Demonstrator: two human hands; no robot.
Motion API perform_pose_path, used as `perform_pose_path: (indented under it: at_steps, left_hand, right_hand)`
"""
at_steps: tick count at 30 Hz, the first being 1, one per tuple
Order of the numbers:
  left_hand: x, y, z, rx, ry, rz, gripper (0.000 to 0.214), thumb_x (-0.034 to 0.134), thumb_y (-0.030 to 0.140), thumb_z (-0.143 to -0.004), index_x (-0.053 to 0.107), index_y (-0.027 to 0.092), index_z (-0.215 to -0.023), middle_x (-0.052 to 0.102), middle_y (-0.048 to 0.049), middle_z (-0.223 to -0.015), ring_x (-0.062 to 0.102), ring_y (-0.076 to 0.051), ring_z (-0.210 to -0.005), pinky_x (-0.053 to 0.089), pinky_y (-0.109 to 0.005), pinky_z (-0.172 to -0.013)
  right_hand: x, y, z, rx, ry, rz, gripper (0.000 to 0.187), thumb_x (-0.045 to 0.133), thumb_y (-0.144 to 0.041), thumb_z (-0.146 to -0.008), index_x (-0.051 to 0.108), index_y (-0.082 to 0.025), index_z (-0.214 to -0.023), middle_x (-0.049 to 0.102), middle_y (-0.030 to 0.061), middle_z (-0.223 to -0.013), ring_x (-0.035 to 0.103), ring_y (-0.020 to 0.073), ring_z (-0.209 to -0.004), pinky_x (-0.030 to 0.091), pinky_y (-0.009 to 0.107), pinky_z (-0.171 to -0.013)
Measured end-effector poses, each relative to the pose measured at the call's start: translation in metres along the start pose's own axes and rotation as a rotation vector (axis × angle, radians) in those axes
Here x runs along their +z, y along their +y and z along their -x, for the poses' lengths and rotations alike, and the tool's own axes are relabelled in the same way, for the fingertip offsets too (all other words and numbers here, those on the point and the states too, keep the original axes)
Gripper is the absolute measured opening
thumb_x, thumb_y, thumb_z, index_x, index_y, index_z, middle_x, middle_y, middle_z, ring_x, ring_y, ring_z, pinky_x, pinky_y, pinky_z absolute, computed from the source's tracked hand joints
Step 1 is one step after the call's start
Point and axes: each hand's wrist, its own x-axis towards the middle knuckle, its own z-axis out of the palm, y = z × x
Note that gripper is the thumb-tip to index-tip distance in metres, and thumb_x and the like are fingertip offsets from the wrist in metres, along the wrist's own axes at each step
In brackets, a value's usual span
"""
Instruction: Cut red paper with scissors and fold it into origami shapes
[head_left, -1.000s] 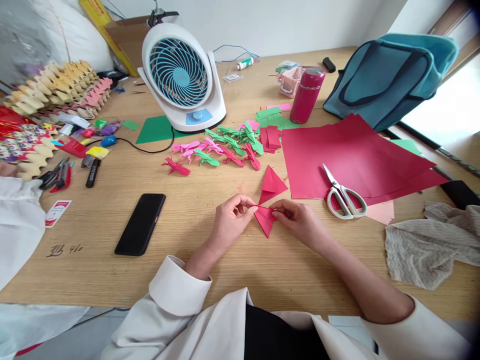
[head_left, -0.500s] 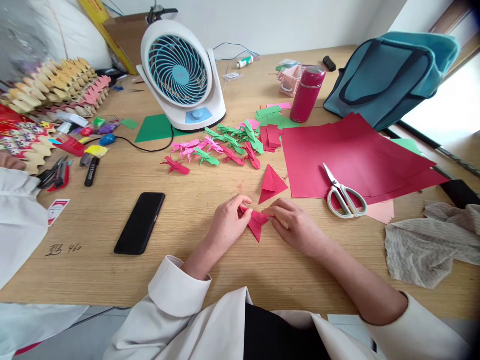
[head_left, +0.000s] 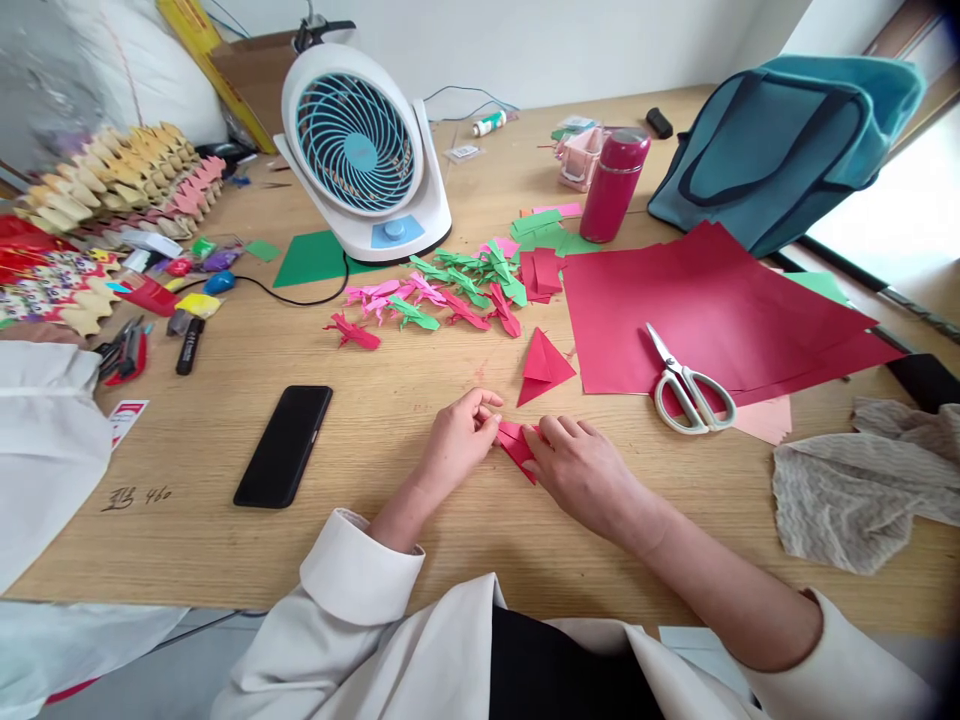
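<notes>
A small piece of red folded paper point(head_left: 516, 446) lies on the wooden table between my two hands. My left hand point(head_left: 459, 436) pinches its left corner between thumb and fingertips. Bent over its right side, my right hand point(head_left: 581, 468) grips it, and the fingers hide that part. Just beyond is a second red folded paper triangle point(head_left: 545, 368), touched by neither hand. Farther back lie several folded paper figures in green, pink and red point(head_left: 450, 290). A pair of scissors with white handles point(head_left: 688, 385) rests to the right, partly on large red paper sheets point(head_left: 697, 290).
A black phone point(head_left: 283, 446) lies left of my hands. Behind the paper figures stand a white fan point(head_left: 360, 150) and a red thermos point(head_left: 616, 187). A blue bag point(head_left: 772, 160) and a crumpled cloth point(head_left: 840, 490) are at right. Another person's white sleeve point(head_left: 49, 450) reaches in at left.
My right hand has moved from pinching the paper's right tip to lying over its right side. The paper has turned slightly and shows less. My left hand stays at its left corner.
</notes>
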Motion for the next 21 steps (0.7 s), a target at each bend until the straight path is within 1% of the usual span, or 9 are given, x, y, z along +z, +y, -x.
perform_pose_path:
  at_steps: [2,5,8,11,13,15,17,19,21]
  left_hand:
    - [0.0,0.0,-0.001,-0.026,-0.008,0.059,0.017,0.057,0.022,-0.083,0.061,0.02,-0.1,0.06,0.0051,-0.065,0.06,-0.009,-0.053,0.05,-0.019,-0.054]
    - [-0.001,0.002,-0.001,-0.083,-0.017,0.161,0.018,0.06,0.024,-0.082,0.061,0.019,-0.099,0.058,0.0056,-0.064,0.06,-0.009,-0.052,0.051,-0.019,-0.051]
    - [-0.005,0.01,-0.001,-0.13,-0.045,0.308,0.023,0.061,0.033,-0.084,0.058,0.018,-0.101,0.059,0.0044,-0.065,0.061,-0.01,-0.055,0.053,-0.02,-0.05]
    - [-0.006,0.02,0.003,-0.174,-0.105,0.526,0.03,0.054,0.042,-0.09,0.056,0.017,-0.106,0.067,-0.002,-0.079,0.069,-0.015,-0.07,0.058,-0.025,-0.059]
    - [-0.004,0.026,0.008,-0.161,-0.114,0.61,0.031,0.049,0.042,-0.093,0.056,0.016,-0.107,0.07,-0.007,-0.091,0.071,-0.017,-0.079,0.06,-0.029,-0.069]
    - [0.0,0.028,0.015,-0.084,-0.086,0.548,0.028,0.048,0.038,-0.095,0.06,0.015,-0.103,0.072,-0.0096,-0.096,0.071,-0.018,-0.087,0.059,-0.033,-0.08]
    - [0.004,0.028,0.023,0.041,-0.069,0.325,0.022,0.051,0.03,-0.094,0.065,0.015,-0.101,0.073,-0.0092,-0.101,0.07,-0.019,-0.095,0.056,-0.034,-0.09]
    - [0.007,0.026,0.029,0.176,-0.068,0.116,0.022,0.05,0.023,-0.093,0.069,0.018,-0.105,0.073,-0.0084,-0.108,0.068,-0.02,-0.103,0.053,-0.034,-0.095]
    - [0.008,0.023,0.034,0.292,-0.064,-0.014,0.028,0.047,0.017,-0.093,0.068,0.019,-0.113,0.071,-0.0082,-0.114,0.066,-0.02,-0.108,0.053,-0.035,-0.098]
  right_hand:
    - [-0.002,-0.004,0.004,0.019,-0.021,0.013,0.026,0.05,-0.03,-0.096,0.063,-0.012,-0.109,0.061,0.0129,-0.097,0.054,0.0248,-0.085,0.038,0.036,-0.068]
    - [0.0,-0.008,0.008,0.046,-0.048,0.029,0.022,0.05,-0.029,-0.096,0.065,-0.013,-0.102,0.062,0.0147,-0.098,0.055,0.0261,-0.086,0.038,0.037,-0.066]
    - [0.002,-0.008,0.01,0.06,-0.061,0.021,0.019,0.05,-0.025,-0.095,0.065,-0.014,-0.1,0.062,0.015,-0.099,0.056,0.026,-0.086,0.039,0.037,-0.064]
    - [-0.001,-0.007,0.009,0.054,-0.093,-0.002,0.016,0.052,-0.019,-0.092,0.066,-0.014,-0.099,0.063,0.0138,-0.097,0.057,0.026,-0.086,0.039,0.036,-0.065]
    - [-0.005,-0.005,0.007,0.059,-0.112,-0.014,0.017,0.05,-0.016,-0.093,0.066,-0.014,-0.098,0.063,0.0132,-0.096,0.057,0.0255,-0.086,0.039,0.036,-0.066]
    - [-0.008,-0.002,0.006,0.071,-0.118,-0.025,0.018,0.048,-0.015,-0.094,0.066,-0.015,-0.095,0.064,0.0127,-0.094,0.058,0.0249,-0.085,0.038,0.035,-0.067]
    - [-0.009,0.003,0.005,0.092,-0.106,-0.033,0.02,0.047,-0.016,-0.095,0.066,-0.016,-0.091,0.064,0.0117,-0.091,0.058,0.0242,-0.084,0.037,0.035,-0.067]
    - [-0.009,0.011,0.006,0.123,-0.071,-0.042,0.021,0.046,-0.018,-0.096,0.065,-0.017,-0.087,0.064,0.0102,-0.087,0.059,0.0228,-0.081,0.036,0.034,-0.067]
    - [-0.008,0.02,0.007,0.162,-0.027,-0.061,0.024,0.046,-0.021,-0.097,0.065,-0.017,-0.084,0.063,0.0087,-0.084,0.058,0.0204,-0.076,0.034,0.032,-0.065]
